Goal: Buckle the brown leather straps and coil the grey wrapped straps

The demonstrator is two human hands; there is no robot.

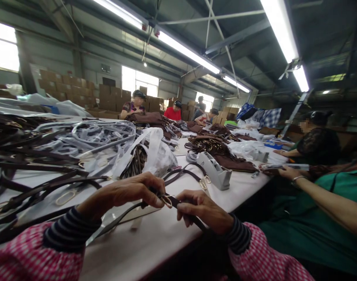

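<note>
Over the near edge of the white table, my left hand pinches a dark brown strap beside its gold metal clasp. My right hand has its fingers closed round the same dark strap, just right of the clasp. The strap's left part trails down to the table under my left wrist. Behind my hands lies another looped strap with gold rings, next to a grey tape dispenser.
Dark straps and plastic-wrapped grey ones pile up at the left. A white bag of pieces stands mid-table, brown bags behind. A person in green sits close on the right; others work farther back.
</note>
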